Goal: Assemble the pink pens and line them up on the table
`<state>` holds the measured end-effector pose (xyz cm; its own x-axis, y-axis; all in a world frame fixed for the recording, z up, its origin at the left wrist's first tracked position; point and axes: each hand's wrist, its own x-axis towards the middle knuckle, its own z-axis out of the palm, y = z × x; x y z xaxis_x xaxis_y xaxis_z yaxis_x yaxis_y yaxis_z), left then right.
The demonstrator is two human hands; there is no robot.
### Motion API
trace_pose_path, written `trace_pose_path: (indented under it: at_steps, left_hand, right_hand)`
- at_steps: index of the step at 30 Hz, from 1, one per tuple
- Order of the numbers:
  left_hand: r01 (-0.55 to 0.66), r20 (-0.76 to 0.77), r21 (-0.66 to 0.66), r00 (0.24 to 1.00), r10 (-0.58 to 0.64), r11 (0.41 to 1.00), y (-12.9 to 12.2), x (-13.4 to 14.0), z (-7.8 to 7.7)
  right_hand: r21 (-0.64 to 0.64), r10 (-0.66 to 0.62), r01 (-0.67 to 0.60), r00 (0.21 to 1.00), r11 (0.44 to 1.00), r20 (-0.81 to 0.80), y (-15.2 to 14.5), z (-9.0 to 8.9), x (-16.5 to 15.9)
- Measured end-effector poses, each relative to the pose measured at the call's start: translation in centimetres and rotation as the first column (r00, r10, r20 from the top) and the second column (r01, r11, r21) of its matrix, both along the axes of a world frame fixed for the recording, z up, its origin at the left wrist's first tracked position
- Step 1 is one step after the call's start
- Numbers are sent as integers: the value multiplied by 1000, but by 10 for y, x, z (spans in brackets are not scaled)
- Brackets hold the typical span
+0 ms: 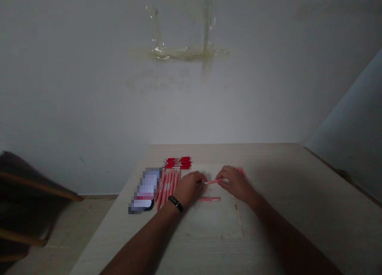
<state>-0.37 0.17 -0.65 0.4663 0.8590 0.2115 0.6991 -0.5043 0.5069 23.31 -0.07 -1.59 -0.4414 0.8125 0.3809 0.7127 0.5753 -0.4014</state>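
Note:
Between my two hands is a slim pink pen [213, 182], held level just over the table. The fingers of my left hand [192, 186] close on its left end, where a thin white bit shows. My right hand [234, 182] pinches the right end. Just below them a pink pen piece [209, 199] with a pale band lies on a whitish sheet [215, 223]. Left of my left hand lies a row of several pink pens [168, 187]. Beyond my right hand, more pink pieces [242, 172] show, partly hidden by it.
Several red pens [178, 162] lie side by side at the back of the table [298, 211]. A phone [145, 190] with a blurred-out screen lies at the left edge. Behind stands a wall [253, 88] with tape on it. A dark piece of furniture [26, 203] stands at the left.

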Motion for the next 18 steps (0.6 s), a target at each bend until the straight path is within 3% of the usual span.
trace_pose_path:
  at_steps: [11, 18]
  left_hand:
    - [126, 261, -3, 958, -121, 992, -2, 7, 0]
    - [234, 314, 4, 923, -224, 972, -7, 9, 4]
  right_hand:
    - [-23, 80, -81, 995, 996, -60, -4, 2, -7]
    - [-32, 104, -106, 991, 994, -82, -10, 9, -14]
